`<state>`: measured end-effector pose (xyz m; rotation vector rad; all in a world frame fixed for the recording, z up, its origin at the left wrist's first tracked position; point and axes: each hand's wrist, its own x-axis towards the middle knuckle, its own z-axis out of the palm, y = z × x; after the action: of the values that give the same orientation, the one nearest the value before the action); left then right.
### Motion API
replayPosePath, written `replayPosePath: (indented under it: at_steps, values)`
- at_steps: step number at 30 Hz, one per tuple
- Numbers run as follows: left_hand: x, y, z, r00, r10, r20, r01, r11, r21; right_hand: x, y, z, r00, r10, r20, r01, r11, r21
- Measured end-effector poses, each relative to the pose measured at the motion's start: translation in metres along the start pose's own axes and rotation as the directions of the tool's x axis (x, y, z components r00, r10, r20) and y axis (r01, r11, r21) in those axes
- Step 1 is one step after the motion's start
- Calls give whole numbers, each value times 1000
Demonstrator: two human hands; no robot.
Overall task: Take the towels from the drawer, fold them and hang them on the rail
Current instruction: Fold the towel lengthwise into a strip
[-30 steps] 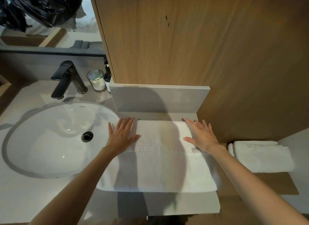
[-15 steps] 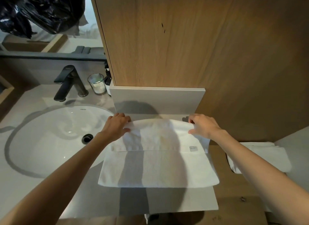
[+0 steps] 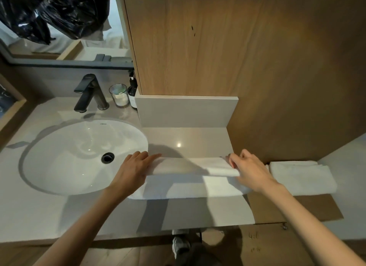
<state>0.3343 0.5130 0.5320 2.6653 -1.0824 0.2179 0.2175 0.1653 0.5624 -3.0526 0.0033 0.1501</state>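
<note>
The long white cloth towel [image 3: 188, 186] lies on the pale grey stone counter [image 3: 188, 139], just beside the sink and near the front edge. Its far edge is lifted up and turned over toward the person, making a soft fold on top. The left hand [image 3: 136, 166] holds the left end of that fold, with its fingers curled over the cloth. The right hand [image 3: 251, 170] holds the right end, with its fingers and thumb pinching the cloth. At 3 o'clock from the towel, just beside it, a second white towel, already folded [image 3: 301, 178], rests on a flat brown board [image 3: 297, 208]. At 9 o'clock is the round white sink bowl [image 3: 65, 162] with a dark drain hole [image 3: 107, 157]. At 11 o'clock stand a black metal tap [image 3: 89, 93], a small see-through glass cup [image 3: 118, 95] and a dark bottle with a pump top [image 3: 132, 91]. At 12 o'clock a low grey wall piece [image 3: 186, 111] stands up, with a big brown wooden panel [image 3: 217, 48] above it. Far off at 10 o'clock is a shiny black plastic bag [image 3: 49, 12].
</note>
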Motion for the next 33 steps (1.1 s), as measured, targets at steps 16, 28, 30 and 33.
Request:
replayPosePath:
  at_steps: [16,28,30,33]
  values:
    - [-41,27,17,918,-70,391,70,997,15,-33,-20,35,929,70,364,-150,969,198]
    - [1,92,78,884,-358,301,345,934,97,19,-127,94,945,290,154,-313,936,159]
    - [-3,93,80,875,-393,281,378,919,109,19,-125,98,947,299,117,-315,937,148]
    - [-4,92,83,882,-399,250,379,917,123,20,-111,96,960,269,74,-276,955,104]
